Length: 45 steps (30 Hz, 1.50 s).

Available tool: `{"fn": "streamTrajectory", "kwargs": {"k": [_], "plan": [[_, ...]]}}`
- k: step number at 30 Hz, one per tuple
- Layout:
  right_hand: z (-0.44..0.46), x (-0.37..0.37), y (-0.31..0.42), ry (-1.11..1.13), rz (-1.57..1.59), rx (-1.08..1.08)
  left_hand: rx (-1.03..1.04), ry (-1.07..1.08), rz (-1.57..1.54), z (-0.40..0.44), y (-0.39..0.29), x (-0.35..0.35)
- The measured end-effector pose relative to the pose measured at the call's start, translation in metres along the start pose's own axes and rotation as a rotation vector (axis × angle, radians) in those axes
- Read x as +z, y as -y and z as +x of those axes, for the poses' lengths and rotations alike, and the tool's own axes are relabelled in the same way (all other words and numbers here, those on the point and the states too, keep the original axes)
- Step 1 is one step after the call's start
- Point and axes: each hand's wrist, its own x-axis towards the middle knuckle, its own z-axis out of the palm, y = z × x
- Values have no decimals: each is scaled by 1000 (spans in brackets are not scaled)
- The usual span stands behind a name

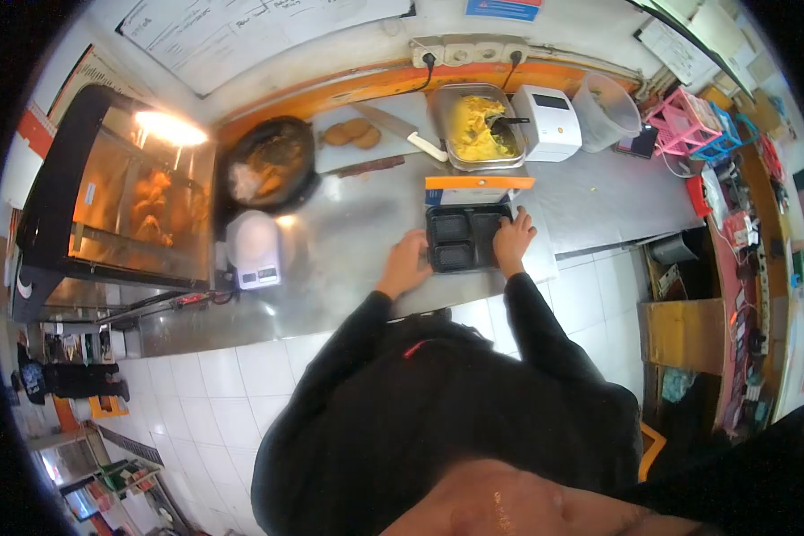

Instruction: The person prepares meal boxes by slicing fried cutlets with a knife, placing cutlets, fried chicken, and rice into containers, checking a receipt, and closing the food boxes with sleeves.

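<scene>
A black plastic compartment tray [453, 256] lies on the steel counter right in front of me. My left hand [408, 265] grips its left edge, with the fingertips partly hidden there. At the tray's right edge is my right hand [514, 239], its thumb over the large right compartment and its fingers along the outside. No food shows in the compartments. Just behind the tray stands an orange-and-white cardboard piece [480, 184].
Behind sit a clear tub of yellow food [479, 134], a white printer [549, 123] and a clear bucket [607, 112]. Leftward are a knife [402, 129] on a white board [330, 159], a black pan [272, 165], a kitchen scale [257, 255] and a lit warming cabinet [134, 201].
</scene>
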Motion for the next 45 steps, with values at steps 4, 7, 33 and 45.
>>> {"fn": "streamTrajectory", "kwargs": {"k": [4, 7, 33, 45], "plan": [[1, 16, -16, -24, 77, 19, 140, -66, -40, -4, -15, -17], [-7, -9, -5, 27, 38, 14, 59, -184, -44, -24, -22, -62], [-102, -170, 460, 337, 862, -471, 207, -315, 1211, -140, -174, -884], [-135, -117, 399, 485, 632, -312, 124, -431, 1903, -133, -165, -848]]}}
